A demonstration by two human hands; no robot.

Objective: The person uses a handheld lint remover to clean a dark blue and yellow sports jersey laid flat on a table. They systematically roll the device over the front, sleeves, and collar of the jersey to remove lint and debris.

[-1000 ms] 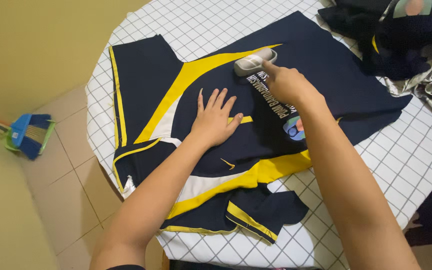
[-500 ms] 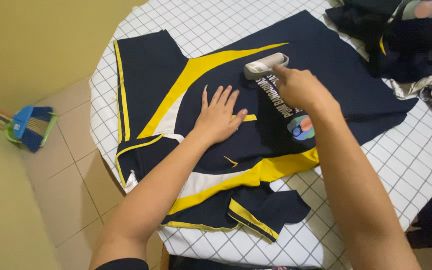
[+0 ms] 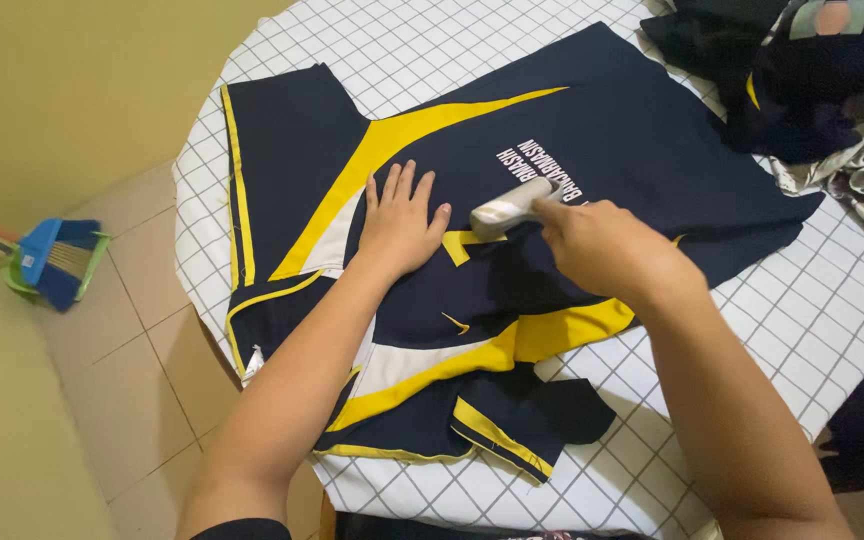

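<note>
Fingers [image 3: 564,215] of the right hand [image 3: 602,245] clamp a grey lint roller [image 3: 508,206] on the navy-yellow jersey [image 3: 612,130].

The round worktop [image 3: 832,300] before me, covered in a white cloth with a dark grid pattern, carries a navy jersey with yellow and white panels [image 3: 642,140] spread flat across its centre and a heap of dark and patterned garments [image 3: 812,90] at its far right edge.
</note>
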